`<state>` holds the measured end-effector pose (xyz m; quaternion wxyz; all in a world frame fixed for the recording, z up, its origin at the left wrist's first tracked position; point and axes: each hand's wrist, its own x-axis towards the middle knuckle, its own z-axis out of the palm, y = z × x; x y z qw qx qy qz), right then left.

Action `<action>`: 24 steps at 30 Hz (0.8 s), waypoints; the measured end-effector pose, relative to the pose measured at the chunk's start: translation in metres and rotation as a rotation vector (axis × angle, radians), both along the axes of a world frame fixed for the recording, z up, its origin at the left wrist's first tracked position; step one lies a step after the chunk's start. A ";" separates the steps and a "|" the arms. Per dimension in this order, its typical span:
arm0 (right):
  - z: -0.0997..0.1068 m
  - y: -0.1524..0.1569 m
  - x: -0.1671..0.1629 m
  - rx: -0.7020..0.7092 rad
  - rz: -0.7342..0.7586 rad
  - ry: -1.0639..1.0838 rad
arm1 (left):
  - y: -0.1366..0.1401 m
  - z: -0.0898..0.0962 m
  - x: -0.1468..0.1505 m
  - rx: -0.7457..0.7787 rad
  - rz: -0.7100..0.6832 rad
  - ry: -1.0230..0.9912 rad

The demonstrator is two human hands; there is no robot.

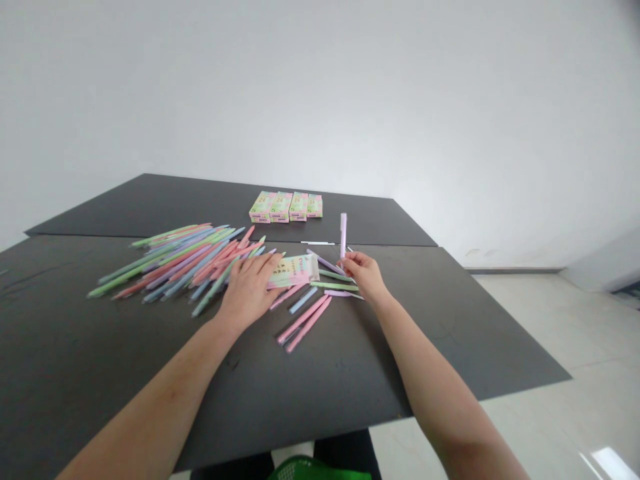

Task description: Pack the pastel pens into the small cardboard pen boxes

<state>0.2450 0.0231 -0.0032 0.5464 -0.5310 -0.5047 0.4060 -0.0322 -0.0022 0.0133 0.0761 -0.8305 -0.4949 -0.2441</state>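
A light purple pen point(343, 233) stands nearly upright with my right hand point(364, 272) closed around its lower end. My left hand point(253, 283) is closed on a pink and green printed box point(293, 269), which lies flat with its open, whitish end toward the right. Under and in front of the box lie loose pens: two pink pens point(306, 323), a short blue piece point(303, 300), a green pen point(335, 285) and a purple pen point(340, 293). To the left of my left hand spreads a big heap of pastel pens point(175, 263).
Several matching printed boxes point(280, 207) stand in a row at the back of the dark table point(450, 320). Thin white sticks point(318, 243) lie along the seam between the tabletops. The table's right edge drops to a tiled floor point(540, 333). A white wall rises behind.
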 end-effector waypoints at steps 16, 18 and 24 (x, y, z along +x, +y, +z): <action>0.021 -0.031 -0.030 0.181 0.293 0.164 | 0.001 -0.002 0.001 -0.015 0.004 0.011; 0.023 -0.033 -0.032 0.211 0.290 0.158 | 0.002 -0.003 0.001 -0.012 0.004 0.008; 0.032 -0.043 -0.038 0.294 0.213 0.126 | 0.002 -0.005 0.000 -0.008 -0.019 0.009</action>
